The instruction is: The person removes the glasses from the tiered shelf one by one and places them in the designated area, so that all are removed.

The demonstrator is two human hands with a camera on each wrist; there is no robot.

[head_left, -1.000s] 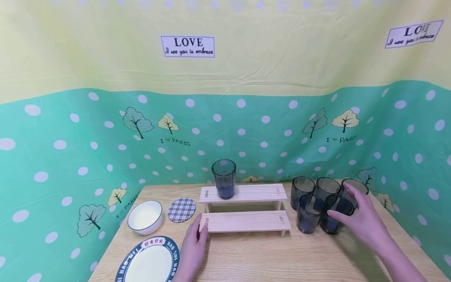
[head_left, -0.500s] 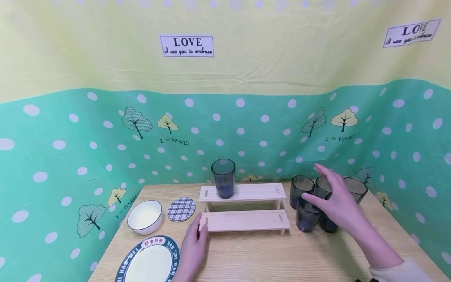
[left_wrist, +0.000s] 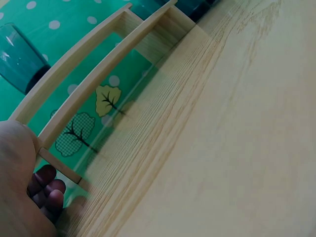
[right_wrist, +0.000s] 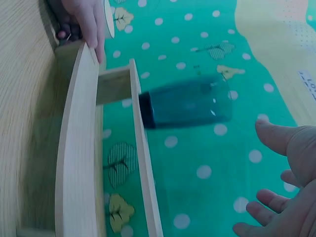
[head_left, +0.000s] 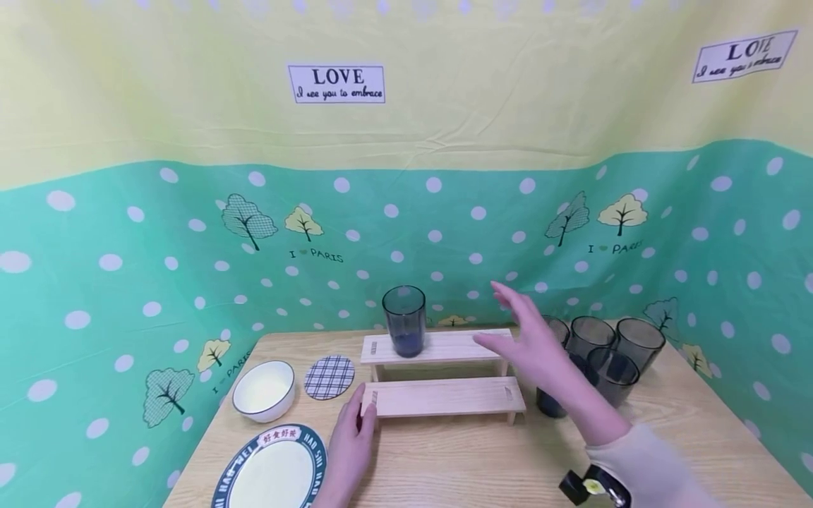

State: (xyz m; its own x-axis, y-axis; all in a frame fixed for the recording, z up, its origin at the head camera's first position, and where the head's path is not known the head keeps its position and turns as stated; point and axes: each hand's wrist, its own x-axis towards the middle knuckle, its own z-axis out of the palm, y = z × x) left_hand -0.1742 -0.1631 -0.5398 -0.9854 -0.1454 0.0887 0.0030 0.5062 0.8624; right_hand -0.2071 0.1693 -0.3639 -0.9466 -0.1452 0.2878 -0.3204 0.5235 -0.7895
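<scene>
A two-tier wooden shelf (head_left: 447, 397) stands on the table. My left hand (head_left: 351, 439) grips its left end at the lower tier; the left wrist view shows fingers curled beneath the board. On the upper tier, left of its middle, a dark tinted glass (head_left: 405, 323) stands upright. My right hand (head_left: 536, 353) is in the air over the right end of the upper tier, fingers spread, holding nothing. In the right wrist view the glass (right_wrist: 190, 103) is apart from the right hand's fingers. Several similar glasses (head_left: 640, 341) are grouped right of the shelf, partly hidden by my right forearm.
Left of the shelf lie a checked round coaster (head_left: 329, 377), a white bowl (head_left: 263, 390) and a plate (head_left: 273, 473) with a lettered dark rim. A green and yellow cloth (head_left: 444, 240) hangs behind the table and along its sides.
My right hand has moved left from above the grouped glasses to the right end of the upper tier, carrying nothing. My left hand stays at the shelf.
</scene>
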